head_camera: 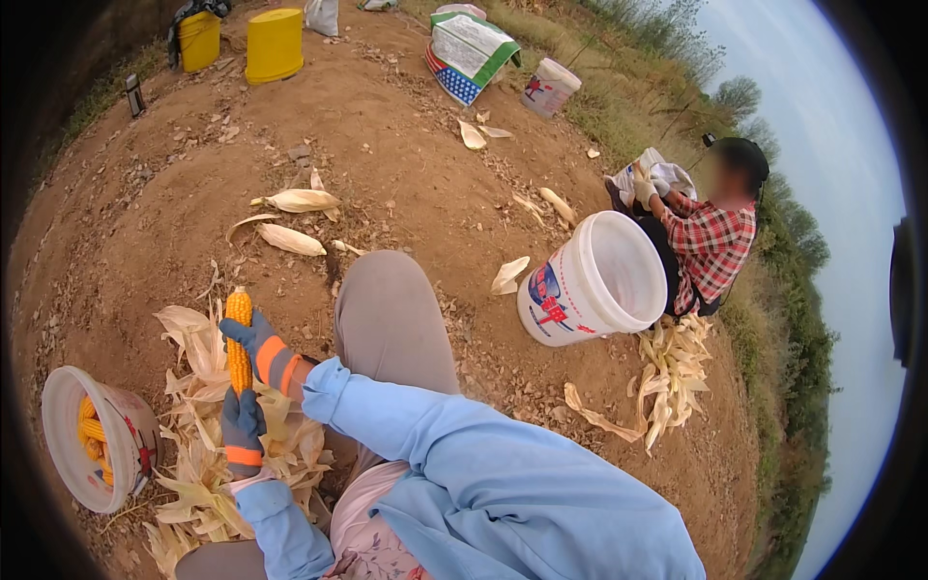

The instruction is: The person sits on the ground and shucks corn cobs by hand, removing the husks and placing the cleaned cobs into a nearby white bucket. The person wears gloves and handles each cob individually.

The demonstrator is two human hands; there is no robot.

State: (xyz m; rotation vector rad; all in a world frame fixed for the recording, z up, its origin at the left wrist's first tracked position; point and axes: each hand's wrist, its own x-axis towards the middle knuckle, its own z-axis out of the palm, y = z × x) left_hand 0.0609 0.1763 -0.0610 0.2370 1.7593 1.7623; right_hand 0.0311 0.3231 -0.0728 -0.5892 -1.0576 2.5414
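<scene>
A husked ear of yellow corn (238, 326) stands nearly upright between my hands, over a heap of stripped husks (199, 471). My left hand (243, 424), in a grey glove with an orange band, grips the cob's lower end. Higher up, my right hand (255, 341) in a matching glove has its fingers around the cob's middle. Left of the heap, a white plastic bucket (123, 435) tilts towards me with several husked ears (93, 438) inside. Beyond my knee, unhusked ears (291, 239) lie on the soil.
To the right stands a large white bucket (558, 293). Behind it sits a gloved person in a plaid shirt (707, 235), beside more husks (674, 373). Yellow buckets (274, 45), a printed woven sack (471, 51), another white bucket (549, 87) and a dark flask (134, 94) stand farther off.
</scene>
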